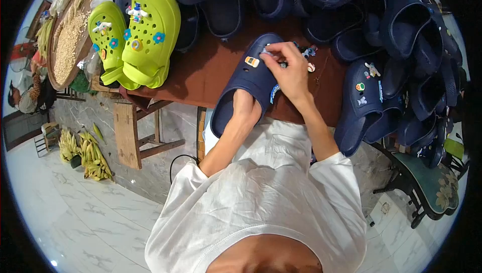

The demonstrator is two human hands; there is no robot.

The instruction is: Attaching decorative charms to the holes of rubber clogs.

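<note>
A navy clog (236, 84) lies on the brown cloth in front of me, its toe pointing away. My left hand (244, 103) reaches into its opening; the fingers are hidden inside the shoe. Over the toe, my right hand (290, 68) pinches a small pale shoe charm (266, 51) against the clog's upper. Beside that sits a white and orange charm (252, 62), fixed in the upper. Several loose charms (309, 52) lie on the cloth past my right hand, partly covered by it. A blue charm (274, 93) shows at the clog's right side.
Lime-green clogs (150, 37) with charms stand at the left of the brown cloth (196, 79). Many navy clogs (321, 22) crowd the back and right side, one decorated clog (359, 102) close by. A wooden stool (128, 135), corn (93, 157) and a green-seated chair (424, 177) stand lower down.
</note>
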